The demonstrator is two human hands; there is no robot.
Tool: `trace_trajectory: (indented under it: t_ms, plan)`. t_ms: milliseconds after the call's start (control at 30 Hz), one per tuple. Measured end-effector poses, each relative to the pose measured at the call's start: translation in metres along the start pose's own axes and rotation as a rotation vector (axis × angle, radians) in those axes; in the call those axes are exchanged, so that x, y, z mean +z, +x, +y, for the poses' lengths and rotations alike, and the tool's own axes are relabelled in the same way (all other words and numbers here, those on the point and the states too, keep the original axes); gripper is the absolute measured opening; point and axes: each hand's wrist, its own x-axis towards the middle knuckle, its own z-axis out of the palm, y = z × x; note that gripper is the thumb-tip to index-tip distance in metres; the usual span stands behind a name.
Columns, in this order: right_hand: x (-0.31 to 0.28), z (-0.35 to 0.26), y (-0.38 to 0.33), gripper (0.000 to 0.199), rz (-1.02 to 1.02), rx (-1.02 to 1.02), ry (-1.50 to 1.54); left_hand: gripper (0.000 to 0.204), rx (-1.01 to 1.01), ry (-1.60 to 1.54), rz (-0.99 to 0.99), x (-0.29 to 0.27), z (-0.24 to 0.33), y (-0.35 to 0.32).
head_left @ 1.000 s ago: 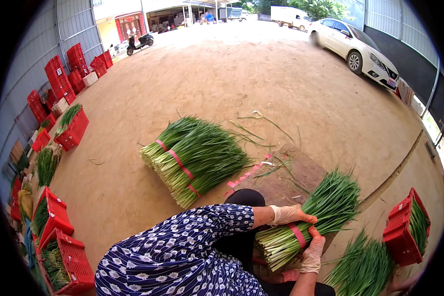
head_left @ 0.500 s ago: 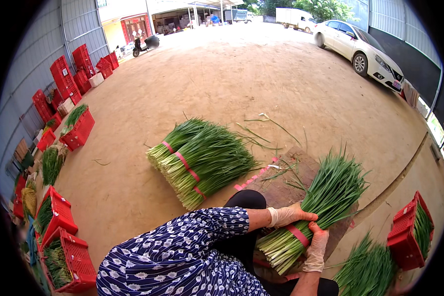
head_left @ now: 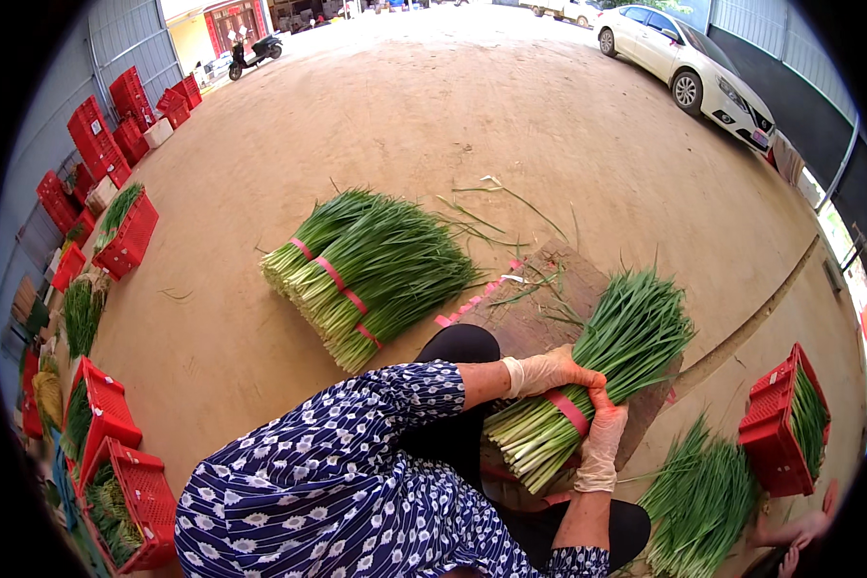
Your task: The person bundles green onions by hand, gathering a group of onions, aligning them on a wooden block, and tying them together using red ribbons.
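A bunch of green stalks [head_left: 641,328] is held over the near right part of the wooden board [head_left: 530,328], its pale cut ends pointed toward the near side of the board and its leafy tips toward the board's far right; whether the board is touched by it cannot be told. The bunch is circled by a pink band [head_left: 569,412] near the pale ends. It is grasped by both hands just on the leafy side of this band: the left hand [head_left: 552,373] is laid across its upper side with the fingers curled over, and the right hand [head_left: 604,438] is closed against its lower right side, so that the orange-tipped fingers of the two are brought together on top. Both hands are covered by thin, pale gloves. On the board, beyond the bunch, loose leaf scraps [head_left: 546,282] are scattered, and its left edge is lined by short pink strips [head_left: 466,307]. To the left of the board, a stack of bound bunches [head_left: 400,260] is laid on the bare ground [head_left: 356,144], with pink bands wrapped around the stalks. Beyond the board's far edge, a few long leaves [head_left: 525,202] are strewn. To the right of the board, on its near side, a heap of loose greens [head_left: 705,501] is spread beside a tilted red crate [head_left: 769,433], by which more greens are held.
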Motion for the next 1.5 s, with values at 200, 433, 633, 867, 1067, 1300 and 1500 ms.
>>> trace_trajectory:
  t_ms: [200, 433, 633, 867, 1067, 1300, 1500]
  plan:
    - [0.017, -0.069, -0.004, 0.086, -0.251, -0.249, 0.169, 0.068, 0.227, -0.377, 0.172, 0.002, 0.077, -0.001]
    - [-0.001, -0.042, 0.031, 0.069, -0.355, 0.001, 0.244, 0.074, 0.656, -0.05, 0.45, -0.066, 0.169, -0.033]
    - [-0.003, -0.033, 0.036, 0.065, -0.417, 0.162, 0.034, 0.081, 0.646, 0.855, 0.905, -0.214, 0.251, -0.099]
    - [0.001, -0.016, 0.038, 0.067, -0.375, 0.369, -0.062, 0.094, 0.174, 1.453, 1.181, -0.355, 0.259, -0.211]
    - [-0.003, -0.009, 0.038, 0.067, -0.278, 0.469, -0.156, 0.098, -0.336, 1.339, 1.1, -0.462, 0.156, -0.265]
    - [0.012, 0.003, 0.042, 0.066, -0.334, 0.548, -0.214, 0.114, -0.806, 1.467, 1.22, -0.497, 0.059, -0.292]
    - [0.028, 0.01, 0.049, 0.062, -0.345, 0.596, -0.307, 0.11, -0.781, 1.716, 1.236, -0.485, 0.031, -0.288]
